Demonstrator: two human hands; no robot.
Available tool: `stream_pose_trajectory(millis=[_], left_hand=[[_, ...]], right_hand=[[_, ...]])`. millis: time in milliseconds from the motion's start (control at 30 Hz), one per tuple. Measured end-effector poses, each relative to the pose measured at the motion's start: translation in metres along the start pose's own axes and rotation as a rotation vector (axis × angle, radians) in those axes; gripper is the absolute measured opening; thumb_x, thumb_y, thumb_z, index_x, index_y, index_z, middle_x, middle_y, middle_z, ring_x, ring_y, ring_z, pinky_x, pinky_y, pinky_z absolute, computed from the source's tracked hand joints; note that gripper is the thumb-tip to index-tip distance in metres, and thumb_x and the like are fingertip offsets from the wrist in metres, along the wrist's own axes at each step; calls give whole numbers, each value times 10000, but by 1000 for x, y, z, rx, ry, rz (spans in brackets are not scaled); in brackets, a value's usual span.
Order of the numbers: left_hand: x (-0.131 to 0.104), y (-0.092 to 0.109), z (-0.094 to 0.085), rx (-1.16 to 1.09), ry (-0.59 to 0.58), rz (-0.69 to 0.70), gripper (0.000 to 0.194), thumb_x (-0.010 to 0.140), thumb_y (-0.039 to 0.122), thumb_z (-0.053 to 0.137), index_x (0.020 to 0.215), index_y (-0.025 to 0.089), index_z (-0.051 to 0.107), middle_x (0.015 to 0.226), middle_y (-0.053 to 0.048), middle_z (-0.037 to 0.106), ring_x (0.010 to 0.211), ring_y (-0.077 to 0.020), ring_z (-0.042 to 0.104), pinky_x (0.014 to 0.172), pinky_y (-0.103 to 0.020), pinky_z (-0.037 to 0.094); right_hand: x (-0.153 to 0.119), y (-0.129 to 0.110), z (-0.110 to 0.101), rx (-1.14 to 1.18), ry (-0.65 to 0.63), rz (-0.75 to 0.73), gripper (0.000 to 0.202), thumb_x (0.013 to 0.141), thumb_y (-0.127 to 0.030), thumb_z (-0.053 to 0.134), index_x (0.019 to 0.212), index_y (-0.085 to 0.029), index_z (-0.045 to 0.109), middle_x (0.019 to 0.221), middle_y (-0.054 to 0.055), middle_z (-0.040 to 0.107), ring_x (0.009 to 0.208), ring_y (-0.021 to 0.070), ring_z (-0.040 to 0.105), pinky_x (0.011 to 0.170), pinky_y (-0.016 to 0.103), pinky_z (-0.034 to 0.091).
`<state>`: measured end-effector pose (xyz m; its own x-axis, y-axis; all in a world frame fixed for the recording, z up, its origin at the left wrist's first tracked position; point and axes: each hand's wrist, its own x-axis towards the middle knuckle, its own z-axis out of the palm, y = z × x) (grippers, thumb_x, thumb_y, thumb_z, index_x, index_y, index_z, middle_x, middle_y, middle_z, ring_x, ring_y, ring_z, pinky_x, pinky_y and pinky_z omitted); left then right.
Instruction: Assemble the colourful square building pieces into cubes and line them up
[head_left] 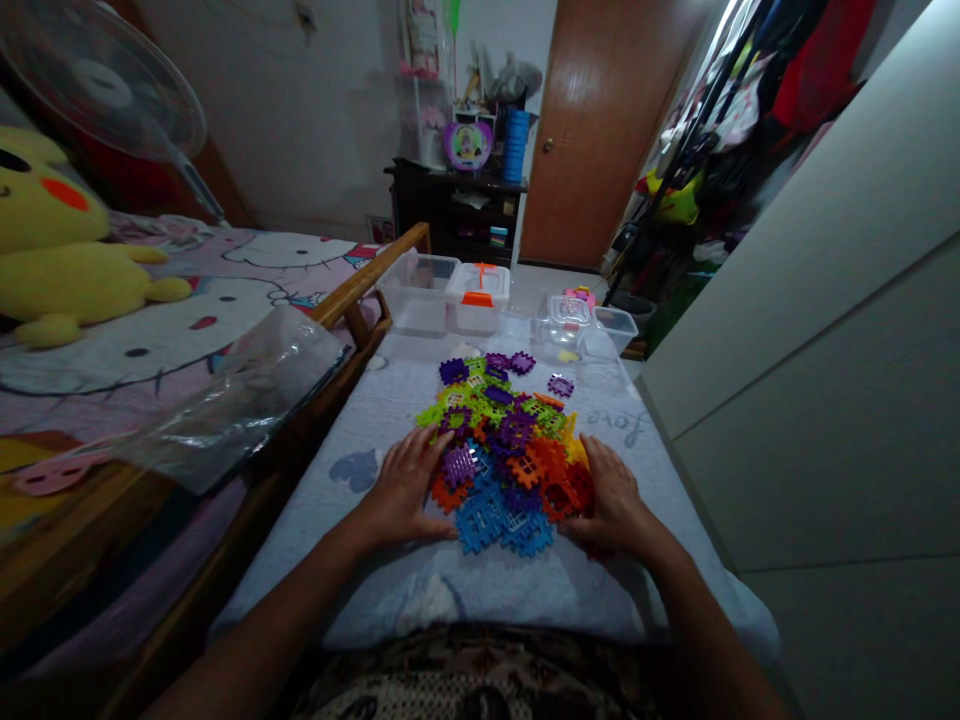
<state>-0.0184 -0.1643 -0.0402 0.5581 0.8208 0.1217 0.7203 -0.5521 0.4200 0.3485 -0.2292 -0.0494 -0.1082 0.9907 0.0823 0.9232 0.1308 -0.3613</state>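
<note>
A heap of plastic interlocking building tiles [517, 432] in purple, green, blue, orange, red and yellow lies on the cloth-covered table. My left hand [411, 485] rests at the heap's left side, fingers spread and thumb pointing inward near the blue tiles [480, 515]. On the opposite side, my right hand [611, 498] curves along the orange and red tiles [555, 475], its fingers apart. Both hands touch or nearly touch the heap's edges, and neither grips a tile. One purple tile [560, 384] lies apart at the upper right.
Clear plastic bins [420, 300] and a lidded box with orange clips [478, 300] stand at the far end. Smaller clear containers [570, 312] sit to their right. A wooden bed rail [367, 280] runs along the left, and a white cabinet [817, 380] flanks the right.
</note>
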Motion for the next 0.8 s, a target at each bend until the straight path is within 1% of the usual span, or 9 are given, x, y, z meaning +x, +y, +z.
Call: stream_pose_trajectory(millis=[100,167,300,433,567,633,700,800], left_hand=[[4,6,2,11,66,5,1186,602,703,773,1557,286,207,1587,-173,287,1438,-449,283,1148,-620,266],[4,7,2,16,90,17,1137,643,678,758,1556,281,209,1586,-164,297,1436,-437,293,1154,-610,272],[2,7,3,18,108,26,1103,686,640,749,1560,288,176,1603,-164,256,1450,-435,268,1155,-613,275],[11,11,2,-7,81,51,1100,690,598,767,1560,281,173,1610,-180,223,1464,-434,236,1166,-608,258],[31,18,-8,-42,14,85,1128,642,576,803,1556,284,210,1617,-174,221,1462,-438,243,1159,-616,263],[40,21,-12,-53,-11,94,1115,628,542,817,1548,272,246,1601,-169,262,1454,-423,273,1164,-596,275],[47,23,-16,-75,-17,103,1064,642,491,810,1536,265,280,1583,-157,302,1445,-403,304,1167,-572,295],[55,25,-17,-116,9,97,1004,673,429,783,1530,286,281,1581,-133,309,1445,-395,311,1162,-572,317]], right_hand=[[21,-11,2,19,24,-55,1222,606,-556,808,1583,-206,163,1573,216,313,1457,421,273,1143,611,277],[32,-18,1,35,32,-104,1165,632,-521,797,1574,-192,196,1557,214,344,1446,403,297,1155,591,270],[46,-31,-3,58,42,-166,1067,668,-429,771,1563,-187,242,1517,205,410,1408,387,356,1147,587,282],[57,-44,-10,116,33,-207,977,721,-391,735,1555,-183,271,1474,198,469,1336,360,453,1110,549,352],[66,-50,-14,165,39,-243,938,754,-378,713,1556,-184,267,1477,189,478,1327,345,480,1093,516,392],[69,-50,-16,206,58,-244,928,775,-402,698,1556,-164,256,1473,200,483,1329,344,487,1095,511,399],[71,-50,-17,257,71,-251,949,781,-446,693,1560,-155,237,1477,208,478,1339,346,484,1103,512,398],[74,-51,-16,298,84,-247,963,761,-473,708,1555,-177,252,1477,195,483,1341,355,485,1109,526,392]])
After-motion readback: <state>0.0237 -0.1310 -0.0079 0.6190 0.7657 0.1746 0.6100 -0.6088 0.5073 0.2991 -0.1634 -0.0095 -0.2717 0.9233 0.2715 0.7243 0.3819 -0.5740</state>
